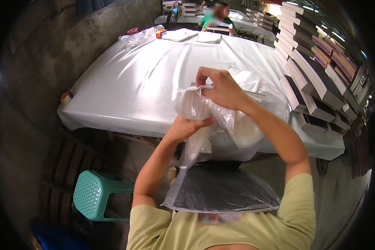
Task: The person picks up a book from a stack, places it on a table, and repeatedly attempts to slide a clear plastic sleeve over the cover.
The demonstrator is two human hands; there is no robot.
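Over the near edge of the table, my left hand (187,127) is closed around the lower side of a bunched clear plastic bag (194,104). My right hand (224,88) pinches the upper edge of the same film, its fingertips bent down into the folds. More crumpled clear film (246,129) hangs below my right wrist and spreads over the table behind it. Against my front rests a dark flat panel (225,187) wrapped in clear plastic. Whether its wrapping joins the film in my hands I cannot tell.
A white-covered table (125,96) carries folded plastic bags (208,37), an orange tape dispenser (161,34) and a tape roll (66,98). Tall stacks of flat boxes (312,79) stand right. A green stool (91,196) is at lower left. A person (229,23) sits beyond the table.
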